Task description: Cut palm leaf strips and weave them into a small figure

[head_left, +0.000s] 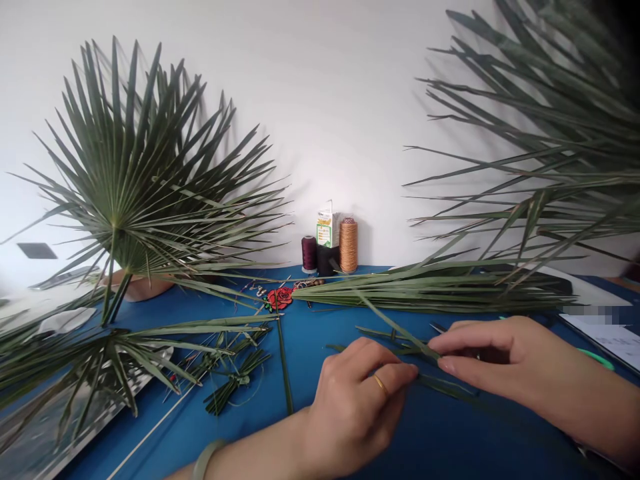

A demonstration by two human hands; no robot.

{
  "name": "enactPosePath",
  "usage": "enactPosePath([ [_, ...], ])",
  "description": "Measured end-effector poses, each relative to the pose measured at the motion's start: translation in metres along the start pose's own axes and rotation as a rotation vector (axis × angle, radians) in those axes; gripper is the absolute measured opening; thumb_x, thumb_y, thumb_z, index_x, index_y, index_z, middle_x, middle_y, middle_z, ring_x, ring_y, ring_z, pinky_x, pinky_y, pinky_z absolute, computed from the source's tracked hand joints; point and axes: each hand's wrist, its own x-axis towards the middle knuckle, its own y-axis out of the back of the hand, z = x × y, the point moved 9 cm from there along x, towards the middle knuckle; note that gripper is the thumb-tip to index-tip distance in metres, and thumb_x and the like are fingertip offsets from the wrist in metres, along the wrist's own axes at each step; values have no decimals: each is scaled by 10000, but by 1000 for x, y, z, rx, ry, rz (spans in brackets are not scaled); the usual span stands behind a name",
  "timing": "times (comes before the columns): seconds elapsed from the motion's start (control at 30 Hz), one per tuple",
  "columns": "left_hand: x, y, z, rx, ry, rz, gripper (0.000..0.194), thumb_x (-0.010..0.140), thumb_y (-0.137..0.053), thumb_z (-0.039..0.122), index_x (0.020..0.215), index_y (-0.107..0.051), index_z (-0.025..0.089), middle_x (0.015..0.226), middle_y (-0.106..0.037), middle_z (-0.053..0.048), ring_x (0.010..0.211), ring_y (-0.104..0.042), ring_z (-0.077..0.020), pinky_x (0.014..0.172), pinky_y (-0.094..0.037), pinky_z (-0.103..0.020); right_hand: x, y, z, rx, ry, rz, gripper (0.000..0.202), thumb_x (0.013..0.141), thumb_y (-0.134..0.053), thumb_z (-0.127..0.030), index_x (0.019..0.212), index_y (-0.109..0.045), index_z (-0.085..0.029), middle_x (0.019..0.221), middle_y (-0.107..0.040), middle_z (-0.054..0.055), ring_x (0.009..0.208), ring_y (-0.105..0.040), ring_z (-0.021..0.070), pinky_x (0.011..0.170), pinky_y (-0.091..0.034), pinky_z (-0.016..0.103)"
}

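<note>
My left hand (357, 400), with a gold ring and a pale bangle, is closed at the lower middle, its fingertips pinched on a green leaf strip. To its right my right hand (490, 353) pinches a long narrow leaf strip (393, 322) between thumb and fingers; the strip slants up to the left. The two hands are close together but apart. Loose leaf pieces (445, 385) lie around and below the fingertips. Just behind my right fingers the tip of a dark pointed tool (438, 327) shows; the rest of it is hidden.
Large fan palm leaves (117, 220) stand at the left, others (550, 147) at the upper right. A leaf bundle (425, 290) lies across the blue table (250, 433). Behind are thread spools (349, 245) and a small box (326, 229); a red rose patch (280, 299) and tied leaf pieces (235, 383) sit left.
</note>
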Motion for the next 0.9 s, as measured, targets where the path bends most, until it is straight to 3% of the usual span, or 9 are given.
enactPosePath([
  [0.2,5,0,-5,-177,155,-14,197,769,-564,63,949,-603,135,788,-664,-68,717,-600,-129,656,-484,-231,0,-5,-18,-65,170,-41,230,798,-559,-431,855,-736,-297,802,-658,-2,745,-614,181,634,-448,239],
  [0.3,6,1,-13,-288,285,31,239,760,-587,71,993,-591,124,789,-674,-57,732,-615,-122,707,-490,-226,-2,-9,-18,-69,138,-91,223,810,-535,-415,841,-727,-305,790,-647,0,732,-614,187,614,-449,244],
  [0.43,1,-5,-24,-353,485,5,375,746,-605,93,1116,-571,148,745,-661,-21,697,-605,-118,698,-487,-227,-7,-5,-20,-171,116,15,236,804,-510,-401,804,-725,-304,765,-645,25,769,-613,236,574,-456,270],
  [0.5,1,-8,-26,-364,534,-27,411,745,-601,100,1149,-575,175,762,-662,-15,703,-596,-119,703,-477,-231,-8,-8,-25,-201,135,10,266,813,-486,-414,768,-720,-295,741,-644,34,772,-611,249,575,-461,281],
  [0.63,-1,-13,-35,-441,696,-55,221,720,-611,101,903,-700,188,781,-666,-17,726,-588,-121,669,-444,-215,-5,-9,-30,-85,154,-27,254,812,-499,-415,796,-714,-281,821,-676,15,834,-619,227,709,-485,272],
  [0.77,-12,-18,-54,-673,1000,27,50,640,-690,138,687,-680,153,691,-638,-1,665,-542,-102,626,-407,-207,-3,10,-25,87,135,78,345,800,-509,-515,976,-669,-266,823,-702,11,783,-638,206,635,-506,240],
  [0.9,-16,-23,-61,-933,1143,82,125,569,-743,142,654,-653,125,607,-605,13,579,-510,-75,585,-391,-199,-12,24,-20,198,97,228,331,773,-540,-547,953,-658,-295,897,-710,-4,883,-635,221,737,-491,257],
])
